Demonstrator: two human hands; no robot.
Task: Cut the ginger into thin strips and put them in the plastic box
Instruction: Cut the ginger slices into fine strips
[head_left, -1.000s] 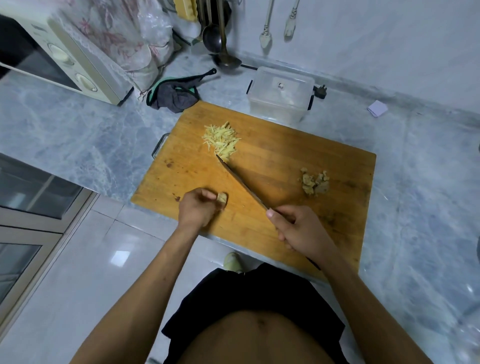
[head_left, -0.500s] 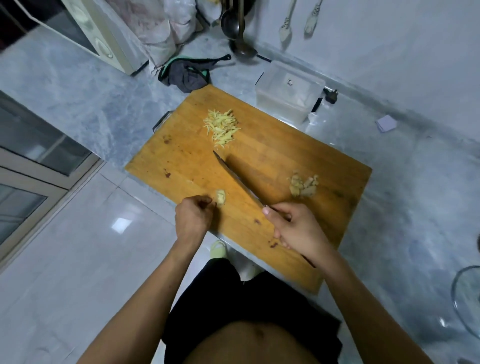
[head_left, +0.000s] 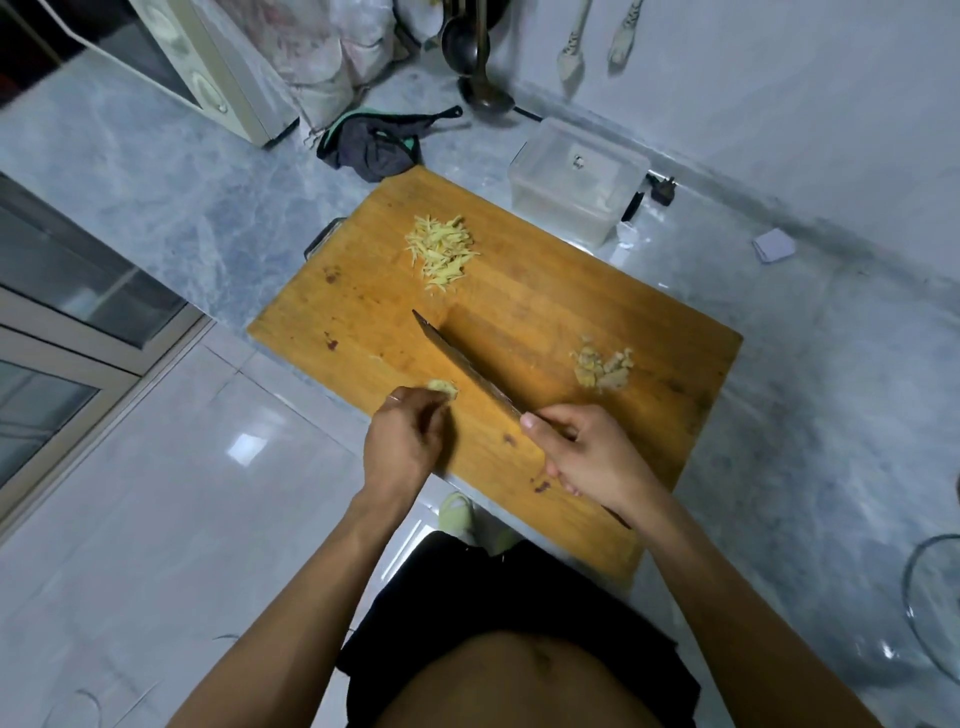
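Pinching a small, hard, likely slippery ginger piece (head_left: 442, 387) with left hand (head_left: 405, 447) fingertips; right hand (head_left: 587, 457) wrapping the cleaver (head_left: 462, 364) handle.

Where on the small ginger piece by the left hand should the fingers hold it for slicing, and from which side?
Hold the ginger piece on its end away from the knife, coming from the left hand side, fingers curled back. The blade lies just to its right on the cutting board, so that side should probably stay free for the cut. The piece is small, leaving little margin.
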